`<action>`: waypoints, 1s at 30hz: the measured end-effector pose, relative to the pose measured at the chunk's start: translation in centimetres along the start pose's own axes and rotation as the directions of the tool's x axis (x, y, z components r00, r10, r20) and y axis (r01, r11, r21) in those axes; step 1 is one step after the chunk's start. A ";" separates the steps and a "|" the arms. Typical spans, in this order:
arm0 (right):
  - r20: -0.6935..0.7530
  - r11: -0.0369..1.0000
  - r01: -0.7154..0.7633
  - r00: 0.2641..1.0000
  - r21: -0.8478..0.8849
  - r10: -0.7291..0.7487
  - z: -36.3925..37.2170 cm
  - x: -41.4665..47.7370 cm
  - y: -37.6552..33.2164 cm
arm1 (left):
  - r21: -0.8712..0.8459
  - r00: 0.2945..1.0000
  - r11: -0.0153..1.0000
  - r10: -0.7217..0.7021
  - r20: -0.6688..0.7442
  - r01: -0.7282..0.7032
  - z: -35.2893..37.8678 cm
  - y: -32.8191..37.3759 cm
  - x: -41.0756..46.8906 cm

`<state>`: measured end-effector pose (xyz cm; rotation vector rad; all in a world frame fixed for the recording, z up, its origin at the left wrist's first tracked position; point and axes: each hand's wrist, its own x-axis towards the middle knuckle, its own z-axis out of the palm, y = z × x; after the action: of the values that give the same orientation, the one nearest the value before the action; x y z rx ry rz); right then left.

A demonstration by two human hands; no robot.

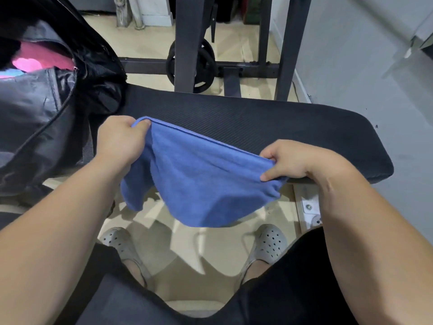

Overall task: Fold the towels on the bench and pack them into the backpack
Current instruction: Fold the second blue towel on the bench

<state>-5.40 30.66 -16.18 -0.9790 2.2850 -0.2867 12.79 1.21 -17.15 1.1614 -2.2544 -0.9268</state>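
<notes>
The left hand (121, 137) and right hand (289, 160) each pinch a top corner of the blue microfibre towel (199, 181), which hangs over the near edge of the black padded tabletop (269, 123). A loose pinch could drop it to the floor.

We see a towel (201, 181) in plain mid-blue, no print, w/ a slightly darker blue hem. Our bench (257, 123) is black w/ fine diagonal ribbing across the pad. The backpack (46, 118) is black outside, w/ shiny dark-grey lining; inside it shows a hot-pink cloth (44, 58) & a bit of pale-blue cloth (9, 72). Our clogs (269, 242) are light grey, dotted w/ dark round holes. Our shorts (293, 289) are black. The floor (206, 249) is cream. The rack frame (185, 43) is dark grey, the weight plate (203, 71) black, the wall (351, 66) pale grey, plain.
</notes>
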 end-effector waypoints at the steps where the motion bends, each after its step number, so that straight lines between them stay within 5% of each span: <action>1: -0.003 0.998 -0.060 0.998 -0.001 0.060 -0.3 0.0 0.8 | 0.019 1.000 1.000 -0.009 -0.005 0.009 0.2 -0.1 0.2; 3: -0.106 0.981 -0.181 0.976 0.068 0.188 -1.2 0.0 2.3 | 0.089 1.000 0.996 -0.016 0.013 0.015 1.0 -0.2 0.5; 6: -0.395 0.928 -0.330 0.840 0.173 0.372 -2.3 0.9 3.9 | 0.170 0.999 0.985 0.002 0.054 -0.011 2.5 -0.6 1.2; 9: -0.546 0.919 -0.374 0.747 0.124 0.378 -2.6 2.4 4.4 | 0.278 0.995 0.956 0.079 0.066 -0.094 3.9 -0.5 2.5; 14: -0.592 0.908 -0.379 0.778 -0.177 0.210 -3.6 5.3 5.0 | 0.487 0.954 0.824 0.287 0.083 -0.290 5.6 1.1 5.5; 20: -0.557 0.847 -0.217 0.823 -0.486 -0.109 -6.6 8.8 7.6 | 0.573 0.905 0.717 0.409 0.113 -0.396 7.9 2.3 10.6; 30: -0.576 0.773 -0.354 0.817 -0.527 -0.018 -8.0 15.3 7.7 | 0.685 0.935 0.654 0.336 0.115 -0.320 10.6 3.6 14.7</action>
<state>-22.91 24.75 -20.28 -1.0659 3.1000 0.3495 -4.01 -5.67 -20.61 0.9412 -2.7600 0.1312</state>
